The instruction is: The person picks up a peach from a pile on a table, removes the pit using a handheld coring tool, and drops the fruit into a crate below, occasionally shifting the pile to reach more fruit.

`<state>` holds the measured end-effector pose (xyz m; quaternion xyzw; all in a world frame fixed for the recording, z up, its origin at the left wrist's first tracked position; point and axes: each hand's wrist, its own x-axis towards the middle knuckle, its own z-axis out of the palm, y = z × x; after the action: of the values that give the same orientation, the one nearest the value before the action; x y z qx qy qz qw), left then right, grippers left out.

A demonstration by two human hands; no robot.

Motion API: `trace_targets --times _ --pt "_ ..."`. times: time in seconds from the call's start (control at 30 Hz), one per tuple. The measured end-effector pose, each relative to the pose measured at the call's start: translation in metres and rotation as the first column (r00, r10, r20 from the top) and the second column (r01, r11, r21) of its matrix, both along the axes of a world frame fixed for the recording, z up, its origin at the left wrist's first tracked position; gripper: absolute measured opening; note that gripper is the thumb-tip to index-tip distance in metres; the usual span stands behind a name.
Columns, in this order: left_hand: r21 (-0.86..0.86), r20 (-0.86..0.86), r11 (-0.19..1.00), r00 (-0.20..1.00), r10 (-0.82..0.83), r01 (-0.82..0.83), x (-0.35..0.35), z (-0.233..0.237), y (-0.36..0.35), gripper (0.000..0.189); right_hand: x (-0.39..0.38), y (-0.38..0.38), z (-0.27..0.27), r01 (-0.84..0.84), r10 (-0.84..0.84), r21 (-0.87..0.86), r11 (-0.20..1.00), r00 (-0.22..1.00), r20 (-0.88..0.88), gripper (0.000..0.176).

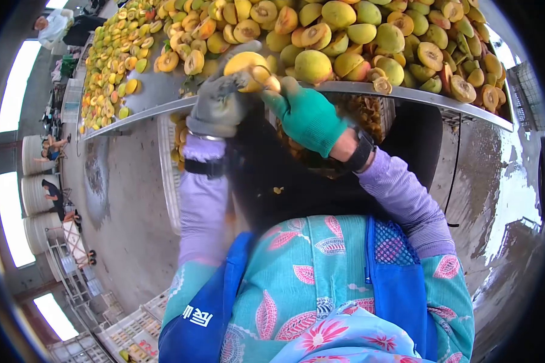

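Observation:
My left hand (221, 103), in a grey glove and blurred by motion, is closed round a yellow peach half (246, 62) just above the near edge of the metal table. Fingers in a green glove bring my right hand (309, 115) up against the fruit from the right. They are pinched on a small curved tool (260, 74) whose looped end touches the peach half; its handle is mostly hidden. Right beyond the hands lies a pile of halved peaches (315, 65), many showing brown pit cavities.
The metal table rim (157, 104) runs across in front of me. Below it, between my knees, a crate holds peach scraps (366, 110). A white crate (169, 175) stands at the left. Other people (53, 196) sit far left near large white tubs (33, 192). The floor is wet.

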<state>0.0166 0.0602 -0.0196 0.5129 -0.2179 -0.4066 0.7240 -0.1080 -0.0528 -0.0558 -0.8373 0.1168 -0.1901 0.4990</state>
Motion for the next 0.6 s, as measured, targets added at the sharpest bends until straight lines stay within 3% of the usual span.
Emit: trace_targets --times 0.03,0.13,0.17,0.27,0.3,0.4,0.43,0.47,0.5,0.57,0.6 --pt "-0.171 -0.235 0.985 0.972 -0.009 -0.032 -0.008 -0.005 -0.001 0.050 -0.001 0.001 0.001 0.004 -0.004 0.006 1.000 1.000 -0.011 0.037" --pt "-0.285 -0.324 0.946 0.945 0.054 -0.152 -0.018 -0.016 -0.005 0.047 -0.011 0.001 0.001 0.004 -0.002 0.027 1.000 0.998 -0.066 0.038" --pt "-0.063 0.507 0.971 0.831 0.230 -0.231 -0.023 -0.029 -0.006 0.050 -0.016 0.001 0.003 0.004 -0.001 0.038 0.999 0.996 -0.084 0.039" --pt "-0.044 0.070 0.972 0.970 0.233 -0.230 -0.029 -0.021 -0.008 0.048 -0.024 0.007 0.016 0.042 -0.038 0.045 0.998 0.995 -0.093 0.041" --pt "-0.115 0.017 0.971 0.977 0.212 -0.209 -0.029 -0.023 -0.009 0.046 -0.024 0.008 0.011 0.035 -0.036 -0.012 0.999 0.998 -0.043 0.041" --pt "-0.051 0.230 0.959 0.931 0.284 -0.280 -0.039 -0.020 -0.009 0.044 -0.024 0.012 0.005 0.015 -0.015 -0.080 0.997 1.000 -0.005 0.041" --pt "0.037 0.580 0.934 0.768 0.270 -0.356 -0.045 -0.014 -0.008 0.043 -0.028 0.012 0.013 0.009 -0.011 -0.029 1.000 0.998 -0.061 0.041" --pt "0.092 0.845 0.887 0.506 0.171 -0.453 -0.053 -0.006 -0.006 0.042 -0.030 0.013 0.019 0.009 -0.006 0.024 1.000 0.993 -0.118 0.041" --pt "0.104 0.982 0.826 0.188 0.003 -0.554 -0.059 0.003 -0.007 0.042 -0.031 0.013 0.019 -0.010 0.011 0.003 1.000 0.994 -0.110 0.041" --pt "0.131 0.653 0.883 0.709 0.266 -0.451 -0.063 0.008 -0.012 0.039 -0.035 0.010 0.015 -0.038 0.035 -0.038 0.999 0.995 -0.094 0.039" --pt "0.115 0.362 0.911 0.871 0.332 -0.395 -0.064 0.009 -0.015 0.037 -0.036 0.011 0.010 -0.042 0.046 0.051 0.998 0.995 -0.092 0.039"
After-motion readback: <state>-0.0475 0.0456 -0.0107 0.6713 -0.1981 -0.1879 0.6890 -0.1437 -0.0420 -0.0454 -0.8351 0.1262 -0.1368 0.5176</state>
